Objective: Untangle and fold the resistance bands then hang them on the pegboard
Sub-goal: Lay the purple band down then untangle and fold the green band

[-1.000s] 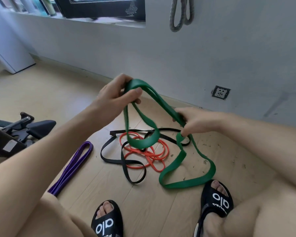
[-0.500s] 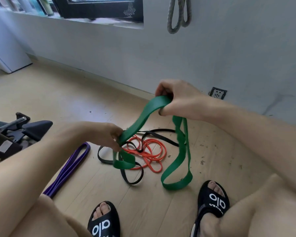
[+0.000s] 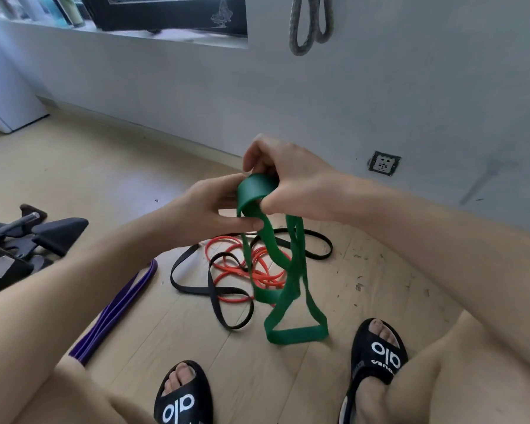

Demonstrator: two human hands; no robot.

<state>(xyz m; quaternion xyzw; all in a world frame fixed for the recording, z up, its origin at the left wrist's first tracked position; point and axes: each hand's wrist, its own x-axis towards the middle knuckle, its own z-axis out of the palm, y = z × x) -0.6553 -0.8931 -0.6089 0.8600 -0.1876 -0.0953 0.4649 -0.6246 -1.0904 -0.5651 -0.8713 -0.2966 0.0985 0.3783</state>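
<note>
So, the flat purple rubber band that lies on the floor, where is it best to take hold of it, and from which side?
Probably at the far rounded end of the flat purple rubber band, coming from above. It lies straight and already doubled on the wooden floor, apart from the black and orange tangle, so pinching that end should lift both strands together. Its near end is hidden behind the left leg.

Bright soft daylight from the window point(image 3: 166, 10) at upper left, faint shadows on the floor point(image 3: 74, 166), wide-angle bending at edges, slight softness throughout
</note>
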